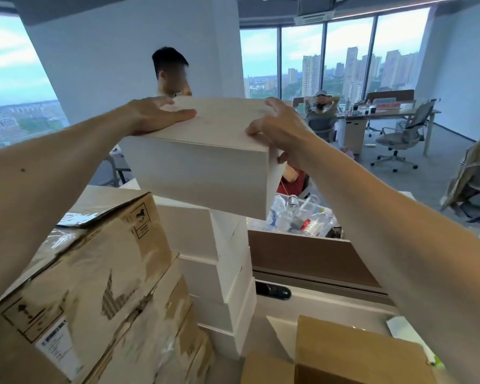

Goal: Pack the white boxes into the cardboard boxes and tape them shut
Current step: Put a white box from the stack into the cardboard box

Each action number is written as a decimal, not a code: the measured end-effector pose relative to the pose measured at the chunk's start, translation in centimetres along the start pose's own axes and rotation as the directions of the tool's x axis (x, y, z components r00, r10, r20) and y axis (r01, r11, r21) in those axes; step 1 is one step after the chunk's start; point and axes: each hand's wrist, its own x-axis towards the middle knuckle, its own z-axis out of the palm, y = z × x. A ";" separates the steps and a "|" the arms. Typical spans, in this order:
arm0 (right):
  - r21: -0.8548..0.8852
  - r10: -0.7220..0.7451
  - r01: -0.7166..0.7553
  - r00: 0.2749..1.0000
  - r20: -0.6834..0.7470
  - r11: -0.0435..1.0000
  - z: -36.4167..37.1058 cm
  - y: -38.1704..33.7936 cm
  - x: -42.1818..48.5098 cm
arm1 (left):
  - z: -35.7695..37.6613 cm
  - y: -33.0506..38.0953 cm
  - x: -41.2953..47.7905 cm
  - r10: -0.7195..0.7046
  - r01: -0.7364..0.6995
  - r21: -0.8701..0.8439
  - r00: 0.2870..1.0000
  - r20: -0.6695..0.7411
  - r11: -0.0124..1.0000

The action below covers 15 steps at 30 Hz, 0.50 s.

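At left, worn brown taped cardboard cartons (89,286), cut off by the frame. Beside them, stacked white rectangular boxes (205,261), base hidden. Above the stack, a plain white box (205,167): left hand (155,115) flat on its lid, right hand (277,128) gripping its right corner.

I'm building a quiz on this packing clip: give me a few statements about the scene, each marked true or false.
1. Both hands are on one white box. True: the left hand lies on its lid and the right hand grips its corner.
2. That box sits inside a carton. False: it is up in the hands, over the stack of white boxes.
3. The cardboard box at lower right is taped shut. False: its flaps stand open.
4. Plastic bottles lie behind the brown divider. True.
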 end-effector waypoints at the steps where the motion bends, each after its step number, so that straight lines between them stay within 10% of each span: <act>1: 0.002 -0.013 0.013 1.000 -0.027 1.000 -1.0 0.3 -0.5 | -0.1 1.3 -0.7 0.020 -0.019 0.013 1.000 -0.023 1.000; 15: -0.133 -0.067 0.036 0.969 -0.236 0.990 -15.0 9.1 -12.6 | 6.0 15.7 -12.0 0.268 -0.266 0.032 0.951 -0.156 0.963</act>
